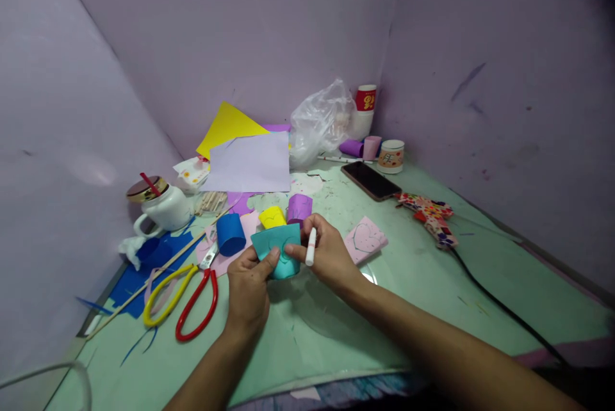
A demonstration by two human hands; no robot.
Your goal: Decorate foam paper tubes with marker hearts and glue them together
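Observation:
Both hands hold a teal foam piece (277, 247) with a heart outline drawn on it, just above the green table (336, 328). My left hand (248, 286) pinches its lower left edge with thumb and fingers. My right hand (327, 253) grips its right edge and also holds a white marker (311, 246) between the fingers. Just behind the teal piece stand a blue foam roll (230, 234), a yellow foam roll (271, 216) and a purple foam roll (300, 207). A pink foam square (365, 239) with a drawn heart lies to the right.
Scissors (185, 292) with red and yellow handles and a long wooden stick (158, 269) lie at the left, near a white teapot-shaped jar (161, 206). Paper sheets (250, 161), a plastic bag (321, 120), cups (391, 156), a phone (371, 180) and a patterned glue gun (432, 216) with a black cord fill the back and right.

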